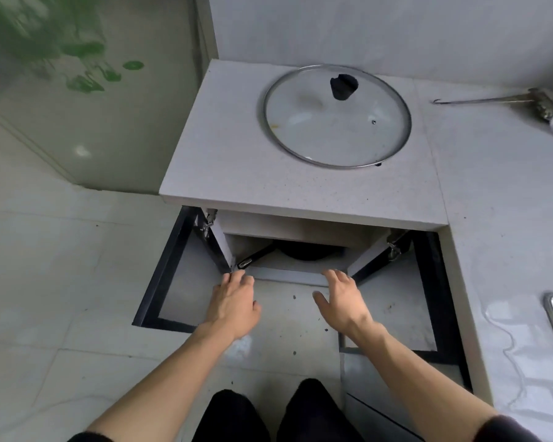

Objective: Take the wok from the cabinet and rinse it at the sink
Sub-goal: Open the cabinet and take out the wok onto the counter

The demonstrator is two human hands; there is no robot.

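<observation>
Fingers (237, 277) spread, empty | wok (307, 252) just beyond, inside cabinet (300, 231)

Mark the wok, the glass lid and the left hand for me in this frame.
wok (307, 252): head view, on the dark bowl inside the open cabinet.
glass lid (304, 122): head view, on the clear pane left of its black knob.
left hand (235, 301): head view, on the back of the hand.
</observation>
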